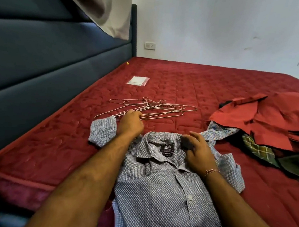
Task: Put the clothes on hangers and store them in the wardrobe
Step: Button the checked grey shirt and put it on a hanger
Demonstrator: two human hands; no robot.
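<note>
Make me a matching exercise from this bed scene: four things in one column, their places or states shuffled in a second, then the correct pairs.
Things
1. wire hangers
2. patterned shirt
3. red garment
4. plastic packet

Places or states
A. spread flat, collar under the right hand
B. alone, farthest up the mattress
C. piled, left hand on them
D. crumpled on the heap at the right

Pairs: 1-C, 2-A, 3-D, 4-B

Red quilted mattress (187, 84) w/ blue padded headboard (40, 56), white wall (218, 16).
</note>
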